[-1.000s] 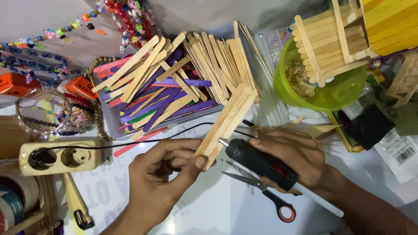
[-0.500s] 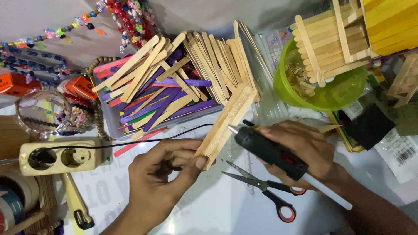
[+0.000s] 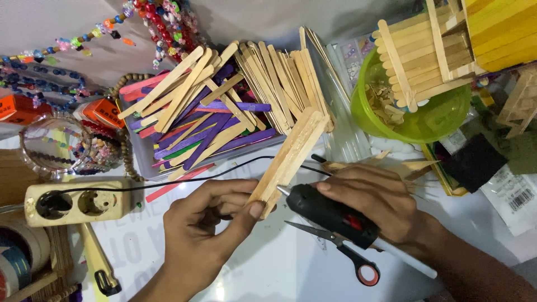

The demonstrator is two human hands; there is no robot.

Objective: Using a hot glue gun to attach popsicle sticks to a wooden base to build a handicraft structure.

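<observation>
Craft sticks joined edge to edge into a flat wooden panel (image 3: 288, 159) are pinched at the lower end by the left hand (image 3: 207, 232), closed around them, and slanted up and away from it. A black glue gun (image 3: 330, 215) is gripped in the right hand (image 3: 375, 204), its nozzle touching the panel's edge beside the left thumb. Gluing appears to be in hand; a steady bead along the seam seems called for. Scissors (image 3: 341, 251) lie just below the gun.

Bare white tabletop (image 3: 279, 274) w/ open room near bottom centre; red-handled scissors (image 3: 341, 251) & cream plastic power strip (image 3: 75, 202) flank it.
</observation>
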